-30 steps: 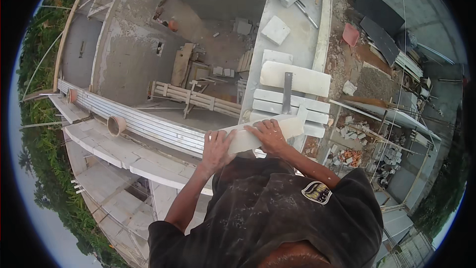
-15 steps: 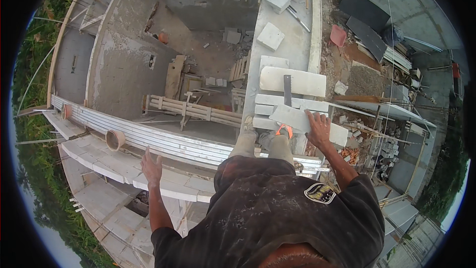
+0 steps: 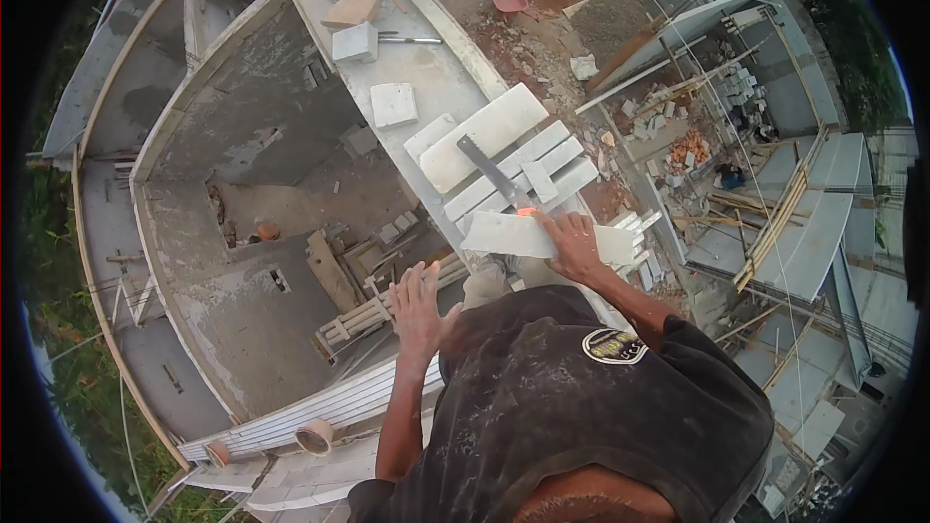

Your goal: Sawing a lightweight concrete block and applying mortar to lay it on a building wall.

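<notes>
Since the grip has changed: the long white rectangular masonry block [image 3: 504, 234], pressed between two hands a second ago, is now with the bare right hand [image 3: 573, 250] alone, which seems enough to steer it and leaves the other hand free.
Right hand: its fingers are bent together over the block's far edge, clamped on it right of the middle; the thumb's place cannot be told.
Left hand: this bare left hand [image 3: 418, 315], out at the left half a second ago, has come in towards the block; it is raised with fingers wide apart and holds nothing.
Block: it lies crosswise in front of the body, on the near side of the stacked narrow white slabs [image 3: 542, 145]; whether it hangs or rests cannot be told.
Saw: the handsaw with dark grey steel blade and orange handle [image 3: 492, 169] lies across the slabs, its handle just beyond the block's far edge.
Offcut: a small flat white piece [image 3: 539, 180] sits on the slabs, right of the saw.
Wall top: with the view turned, the pale grey concrete wall top [image 3: 441, 77] now slants from far left to near right.
</notes>
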Motion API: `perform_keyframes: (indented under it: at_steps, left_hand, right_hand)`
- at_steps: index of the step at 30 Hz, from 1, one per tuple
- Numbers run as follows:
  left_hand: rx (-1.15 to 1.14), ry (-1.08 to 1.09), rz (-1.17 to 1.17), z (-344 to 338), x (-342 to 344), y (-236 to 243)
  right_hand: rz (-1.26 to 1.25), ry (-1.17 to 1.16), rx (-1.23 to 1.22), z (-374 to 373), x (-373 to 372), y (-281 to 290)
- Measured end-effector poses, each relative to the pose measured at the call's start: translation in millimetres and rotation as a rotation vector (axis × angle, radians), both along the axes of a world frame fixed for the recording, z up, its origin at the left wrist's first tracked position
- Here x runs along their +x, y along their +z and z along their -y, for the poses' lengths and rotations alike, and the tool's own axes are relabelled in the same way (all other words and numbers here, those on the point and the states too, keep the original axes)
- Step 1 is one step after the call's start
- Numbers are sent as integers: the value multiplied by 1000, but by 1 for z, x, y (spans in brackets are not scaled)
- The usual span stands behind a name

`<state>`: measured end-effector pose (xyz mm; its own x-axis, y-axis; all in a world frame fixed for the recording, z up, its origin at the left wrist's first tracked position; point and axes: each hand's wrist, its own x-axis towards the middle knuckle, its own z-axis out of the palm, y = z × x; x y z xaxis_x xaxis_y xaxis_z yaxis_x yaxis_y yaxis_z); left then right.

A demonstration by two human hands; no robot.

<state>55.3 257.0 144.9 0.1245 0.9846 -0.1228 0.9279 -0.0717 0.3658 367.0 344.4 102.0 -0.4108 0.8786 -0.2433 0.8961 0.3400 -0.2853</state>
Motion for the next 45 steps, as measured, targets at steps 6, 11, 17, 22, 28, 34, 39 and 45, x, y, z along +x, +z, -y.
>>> perform_keyframes:
  at_steps: [6, 11, 17, 22, 28, 34, 39, 45]
  left_hand:
    - [-108, -692, -90, -71, 91, -17]
    - [-306, -724, -151, -75, 113, -19]
    - [-312, -740, -237, -98, 129, -23]
    - [-401, -714, -420, -136, 115, -33]
    - [-300, -820, -584, -165, 89, -55]
    - [-282, -812, -681, -167, 51, -61]
    - [-375, -653, -638, -142, 15, -67]
    - [-506, -446, -557, -105, -14, -81]
  right_hand:
    - [-100, 3, 140, 48, -14, -12]
    - [-118, -68, 97, 75, -11, -31]
    - [-75, -620, 98, 121, 62, -4]
    - [535, -1038, -428, 270, 136, -16]
    - [763, -1100, -660, 409, 162, -18]
    - [762, -979, -430, 468, 186, -28]
    - [717, -847, -433, 454, 201, -11]
    - [700, -816, -380, 459, 204, -11]
